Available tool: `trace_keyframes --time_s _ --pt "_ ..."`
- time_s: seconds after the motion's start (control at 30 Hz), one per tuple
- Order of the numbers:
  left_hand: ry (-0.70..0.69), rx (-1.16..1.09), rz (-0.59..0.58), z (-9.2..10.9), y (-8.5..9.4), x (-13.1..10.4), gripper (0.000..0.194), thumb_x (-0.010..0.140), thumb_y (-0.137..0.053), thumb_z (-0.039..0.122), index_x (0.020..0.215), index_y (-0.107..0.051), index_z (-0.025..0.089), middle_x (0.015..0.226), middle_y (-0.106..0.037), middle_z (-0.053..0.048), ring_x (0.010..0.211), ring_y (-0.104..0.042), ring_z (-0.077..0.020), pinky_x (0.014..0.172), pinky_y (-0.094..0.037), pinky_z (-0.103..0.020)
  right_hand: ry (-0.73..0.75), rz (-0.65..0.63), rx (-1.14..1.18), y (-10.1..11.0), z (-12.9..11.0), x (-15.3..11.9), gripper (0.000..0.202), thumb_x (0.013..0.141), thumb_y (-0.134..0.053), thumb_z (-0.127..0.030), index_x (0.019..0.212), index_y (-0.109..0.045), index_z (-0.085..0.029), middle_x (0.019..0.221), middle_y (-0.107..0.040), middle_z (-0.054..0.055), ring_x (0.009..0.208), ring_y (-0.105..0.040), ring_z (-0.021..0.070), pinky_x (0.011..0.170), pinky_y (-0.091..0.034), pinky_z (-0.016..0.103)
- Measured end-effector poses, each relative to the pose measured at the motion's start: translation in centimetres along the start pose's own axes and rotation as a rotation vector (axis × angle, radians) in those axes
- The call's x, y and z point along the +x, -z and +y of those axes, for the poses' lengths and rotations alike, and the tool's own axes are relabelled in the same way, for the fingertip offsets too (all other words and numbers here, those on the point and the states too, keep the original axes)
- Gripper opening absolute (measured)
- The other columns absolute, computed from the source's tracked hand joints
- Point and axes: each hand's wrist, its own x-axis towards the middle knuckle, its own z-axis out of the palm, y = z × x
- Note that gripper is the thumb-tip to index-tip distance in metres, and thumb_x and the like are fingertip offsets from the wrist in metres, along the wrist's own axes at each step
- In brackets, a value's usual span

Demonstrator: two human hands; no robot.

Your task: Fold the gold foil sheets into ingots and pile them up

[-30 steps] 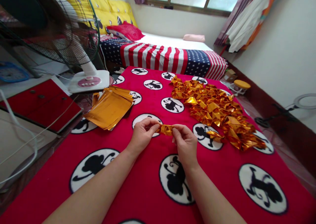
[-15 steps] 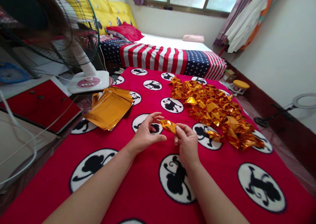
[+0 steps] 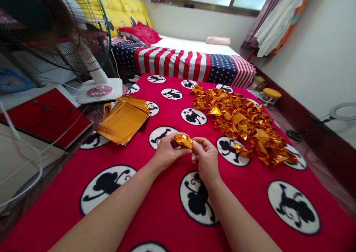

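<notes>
A small folded piece of shiny gold foil paper [image 3: 183,141] is held between my two hands above the red cloth. My left hand [image 3: 167,148] curls round its left end, thumb below it. The right end is pinched by the thumb and fingers of my right hand [image 3: 205,156]. To the right lies a heap of folded gold foil pieces [image 3: 239,118], and a single folded piece [image 3: 240,151] sits at its near left edge. A stack of flat gold foil sheets [image 3: 125,120] rests at the left edge of the cloth.
The red cloth [image 3: 144,211] has white circles with black figures. At left stand a fan [image 3: 100,87] and a red-fronted cabinet [image 3: 47,115]. A bed with a striped, starred cover [image 3: 178,63] is behind. A yellow stool [image 3: 272,93] stands on the floor at right.
My left hand has closed from a spread pose onto the folded foil piece. My right hand and the piece have shifted slightly left.
</notes>
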Motion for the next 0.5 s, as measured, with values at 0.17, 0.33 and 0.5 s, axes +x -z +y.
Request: trace_keyframes --time_s 0.17,0.33,0.5 --pt "-0.01 -0.02 0.017 -0.1 0.08 -0.03 0.031 0.064 -0.081 0.023 0.09 -0.068 0.015 0.084 -0.069 -0.004 0.077 -0.064 -0.0162 0.073 -0.051 -0.025 0.012 -0.019 -0.002 -0.14 -0.13 -0.11 0.021 0.078 -0.071 -0.034 0.084 -0.061 -0.017 0.053 -0.056 -0.007 0.036 -0.045 0.0055 0.033 -0.034 0.016" --pt "-0.04 0.026 0.029 -0.15 0.16 -0.08 0.032 0.064 -0.081 0.024 0.093 -0.069 0.016 0.087 -0.07 -0.004 0.078 -0.064 -0.0165 0.074 -0.05 -0.026 0.021 -0.022 0.003 -0.04 -0.05 -0.12 0.02 0.079 -0.07 -0.034 0.084 -0.061 -0.017 0.053 -0.056 -0.006 0.037 -0.045 0.006 0.034 -0.034 0.016" --pt "-0.045 0.059 0.019 -0.25 0.18 -0.03 0.027 0.065 -0.08 0.026 0.088 -0.07 0.015 0.083 -0.07 -0.004 0.077 -0.064 -0.0167 0.072 -0.05 -0.025 0.03 -0.007 0.001 0.07 0.05 -0.11 0.02 0.078 -0.071 -0.034 0.084 -0.061 -0.017 0.051 -0.054 -0.007 0.036 -0.043 0.0054 0.033 -0.033 0.016"
